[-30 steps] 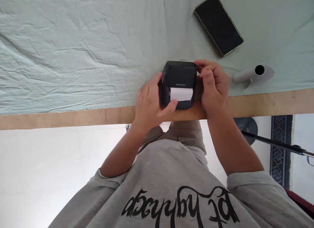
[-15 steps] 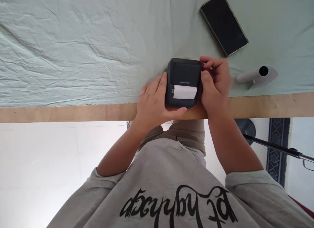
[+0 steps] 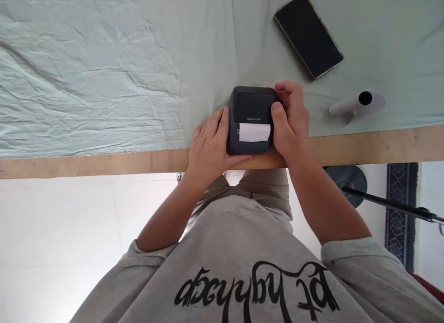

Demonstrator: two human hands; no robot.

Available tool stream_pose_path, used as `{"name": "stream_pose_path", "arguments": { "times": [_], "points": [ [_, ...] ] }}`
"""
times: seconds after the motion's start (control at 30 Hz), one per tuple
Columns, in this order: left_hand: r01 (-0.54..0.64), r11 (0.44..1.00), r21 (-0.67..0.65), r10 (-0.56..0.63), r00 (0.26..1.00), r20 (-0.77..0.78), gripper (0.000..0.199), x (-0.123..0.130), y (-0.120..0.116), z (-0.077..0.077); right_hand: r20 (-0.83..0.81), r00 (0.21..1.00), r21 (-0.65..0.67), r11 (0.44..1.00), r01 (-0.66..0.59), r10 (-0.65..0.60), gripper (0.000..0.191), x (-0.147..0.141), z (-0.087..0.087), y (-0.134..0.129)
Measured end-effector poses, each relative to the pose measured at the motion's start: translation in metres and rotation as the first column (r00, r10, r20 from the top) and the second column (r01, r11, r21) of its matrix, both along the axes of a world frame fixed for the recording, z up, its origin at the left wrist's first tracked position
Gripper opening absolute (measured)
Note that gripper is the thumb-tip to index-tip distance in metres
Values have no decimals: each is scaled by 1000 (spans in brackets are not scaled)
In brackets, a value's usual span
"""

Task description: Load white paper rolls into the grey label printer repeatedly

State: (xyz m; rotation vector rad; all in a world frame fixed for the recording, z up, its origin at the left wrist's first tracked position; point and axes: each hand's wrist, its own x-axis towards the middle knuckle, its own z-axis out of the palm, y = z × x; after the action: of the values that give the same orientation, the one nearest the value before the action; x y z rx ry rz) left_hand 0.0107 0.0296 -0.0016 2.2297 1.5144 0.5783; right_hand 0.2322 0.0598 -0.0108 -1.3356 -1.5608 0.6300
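A small dark portable label printer (image 3: 255, 105) sits at the near edge of the table, with a strip of white paper (image 3: 254, 133) out of its slot. My left hand (image 3: 210, 140) holds its left side, fingers along that side and thumb under the front edge. On the opposite side, my right hand (image 3: 291, 119) grips the upper right edge, its thumb against the printer and its other fingers curled and partly hidden behind it.
A black smartphone (image 3: 308, 36) in a clear case lies beyond the printer to the right. Near it rests a white handheld scanner-like object (image 3: 359, 104) with a dark round opening. Pale green cloth (image 3: 138, 73) covers the table up to a bare wooden edge (image 3: 374, 145). A stand's round base (image 3: 347, 184) is on the floor.
My right hand has closed in against the printer's right side, its thumb now on the edge. The printer looks turned slightly straighter. The whole view has shifted a little.
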Motion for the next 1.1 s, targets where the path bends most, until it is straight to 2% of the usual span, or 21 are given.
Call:
{"name": "stream_pose_path", "arguments": {
  "times": [0.13,0.37,0.57,0.63,0.73,0.83,0.97,1.1],
  "points": [
    [6,1000,25,-6,1000,12,117,-2,3,2,-14,998,-36,998,-59,59,45,0,3,-1],
    [-17,1000,4,17,1000,21,116,-3,5,2,-5,999,-31,999,-44,44,48,-3,4,-1],
    [-15,998,-61,14,1000,-18,116,1,2,10,129,987,-114,990,-78,93,49,-4,14,-6],
    [-19,997,-69,17,1000,-23,109,3,0,14,171,978,-145,984,-99,123,52,-3,19,-9],
    [-34,997,-73,35,999,10,85,4,-1,16,173,968,-163,975,-154,181,62,2,22,-11],
    [-24,998,-57,27,998,55,69,3,-1,14,159,973,-166,976,-140,167,63,11,24,-10],
    [0,999,-40,3,997,78,67,2,0,12,245,968,-166,986,-11,52,53,14,41,-4],
    [10,999,-42,-7,998,64,67,1,1,14,251,968,-166,985,55,-12,29,1,69,2]
  ]
}}
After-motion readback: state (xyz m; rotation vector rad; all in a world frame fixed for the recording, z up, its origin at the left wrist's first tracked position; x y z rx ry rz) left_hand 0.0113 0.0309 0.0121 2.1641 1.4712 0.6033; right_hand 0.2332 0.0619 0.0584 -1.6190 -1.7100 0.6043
